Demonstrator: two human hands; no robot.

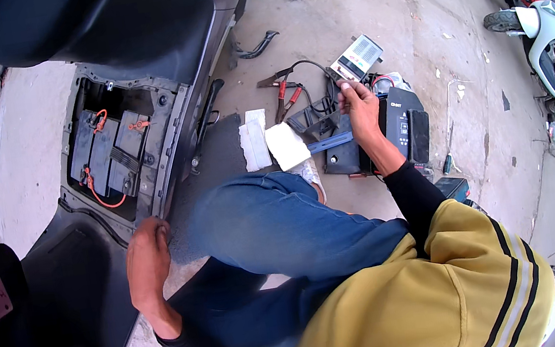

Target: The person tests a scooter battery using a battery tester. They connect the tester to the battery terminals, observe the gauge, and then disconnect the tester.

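My left hand (149, 259) is bent at the wrist, its fingers curled beside the lower edge of the vehicle's dark body panel (169, 168); whatever they hold is hidden. An open compartment in that vehicle holds several grey batteries (95, 147) joined by orange leads (105, 192). On the right, the finger and thumb of my right hand (362, 112) are closed at the near end of a pale battery tester (358, 57). A dark cable runs from it toward red-handled clamps (288, 100) on the ground. Below the hand stands a black charger-like box (396, 123).
White foam pieces (288, 145) and a blue bar (330, 142) lie before my knee. A curved black part (258, 45) is on the concrete farther off. A screwdriver (447, 163) lies right of the black box. Parked scooters (550, 50) line the far right.
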